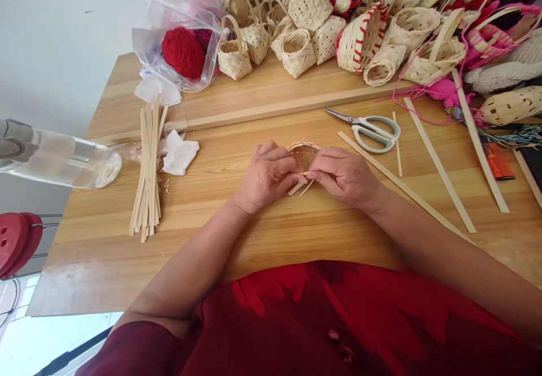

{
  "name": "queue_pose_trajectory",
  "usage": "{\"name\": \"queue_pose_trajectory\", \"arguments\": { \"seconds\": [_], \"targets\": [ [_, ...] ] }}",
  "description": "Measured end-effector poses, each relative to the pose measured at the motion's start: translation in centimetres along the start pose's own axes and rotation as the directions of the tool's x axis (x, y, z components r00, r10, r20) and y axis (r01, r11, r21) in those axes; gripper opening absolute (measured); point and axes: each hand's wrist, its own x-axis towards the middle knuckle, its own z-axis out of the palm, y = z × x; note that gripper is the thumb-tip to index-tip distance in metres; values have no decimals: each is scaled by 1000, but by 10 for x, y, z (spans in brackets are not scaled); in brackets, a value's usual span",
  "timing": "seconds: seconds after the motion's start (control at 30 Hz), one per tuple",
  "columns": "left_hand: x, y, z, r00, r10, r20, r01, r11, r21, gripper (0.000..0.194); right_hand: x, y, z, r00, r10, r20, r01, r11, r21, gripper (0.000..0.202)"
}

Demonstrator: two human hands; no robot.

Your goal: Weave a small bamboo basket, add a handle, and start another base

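Between my hands is a small woven basket, its round opening tipped toward me so that the woven inside shows. My left hand is closed on the left side of its near rim. On the right, my right hand pinches the same rim, thumb and fingertips close to those of the left. Two short strip ends poke out below the rim, under my fingertips. The fingers cover most of the basket's outer wall. A pair of scissors with pale handles lies beyond my right hand.
A bundle of flat strips lies left, near crumpled white tissue and a clear bottle. Loose strips lie right. Finished baskets crowd the back, beside a plastic bag with red yarn. A wooden ledge crosses the table.
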Motion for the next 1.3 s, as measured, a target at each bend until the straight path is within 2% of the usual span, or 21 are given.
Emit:
{"name": "queue_pose_trajectory", "arguments": {
  "seconds": [0.07,0.17,0.23,0.33,0.4,0.53,0.67,0.8,0.93,0.97,1.03,1.1,1.2,1.3],
  "targets": [
    [-1,0,2,1000,-3,-25,4,1000,27,49,0,-1,-3,999,-36,16,37,999,-6,16],
    [-3,2,3,999,-5,-41,6,1000,17,46,-3,-10,-7,999,-33,21,34,998,-50,28],
    [-4,2,3,999,14,-35,-16,998,-62,50,-6,-14,-7,1000,-20,6,21,998,-58,25],
    [-3,-2,0,998,37,-50,-46,978,-204,55,-7,-14,-5,1000,-14,-11,14,999,-33,7],
    [-2,-8,-3,999,40,-34,-47,974,-221,49,-6,-10,-4,1000,-7,-7,7,1000,4,12],
    [1,-14,-6,996,68,50,-58,984,-167,38,-5,-5,-3,1000,26,-7,-25,998,50,19],
    [3,-8,-4,996,89,17,-86,986,-142,35,-4,-5,2,999,31,-37,-31,1000,-7,24],
    [3,0,-2,999,43,-29,-44,998,-35,42,-3,-1,7,996,10,-87,-17,996,-85,27],
    [1,3,0,1000,13,-20,-12,999,48,45,-2,1,4,992,-76,-104,70,996,-64,14],
    [0,2,1,1000,11,-23,-10,999,50,44,-2,-1,2,992,-90,-93,82,993,-79,16],
    [-1,2,3,997,33,-64,-32,999,21,42,-3,-6,-1,993,-94,-74,84,988,-128,29],
    [-2,1,4,990,74,-119,-79,996,-35,43,-5,-11,-2,993,-84,-78,72,986,-149,35],
    [-2,-2,3,986,94,-135,-114,982,-149,48,-5,-13,-2,993,-86,-86,76,990,-122,20],
    [-2,-8,-1,992,100,-81,-116,969,-217,38,-3,-9,-3,993,-83,-80,78,995,-61,10]
  ]
}}
